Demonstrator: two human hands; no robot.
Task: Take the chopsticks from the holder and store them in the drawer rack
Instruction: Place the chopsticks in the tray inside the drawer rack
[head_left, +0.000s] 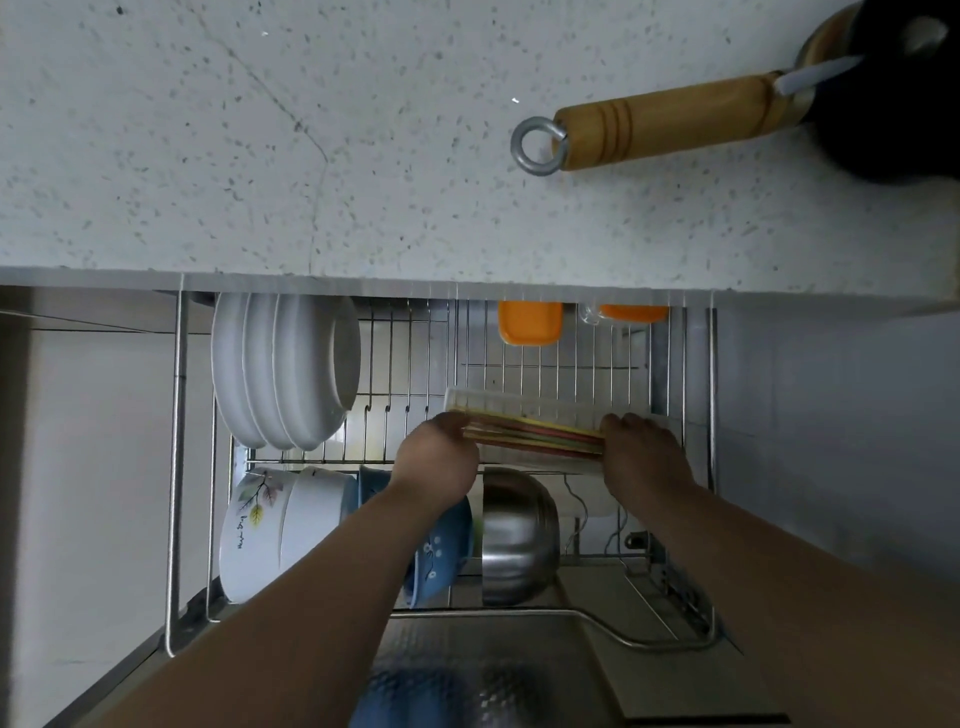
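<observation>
A bundle of coloured chopsticks (535, 436) lies level over a pale translucent tray (519, 402) in the pulled-out wire drawer rack (519, 358). My left hand (439, 452) is closed on the bundle's left end. Its right end is gripped by my right hand (641, 449). The chopstick tips are hidden by my fingers. The holder is not in view.
White plates (280, 369) stand on edge at the rack's left. Bowls (270, 525), a blue bowl (447, 551) and a steel bowl (519, 535) sit in front. Orange lids (530, 322) are at the back. A wooden-handled pan (670, 117) rests on the speckled countertop (260, 156) above.
</observation>
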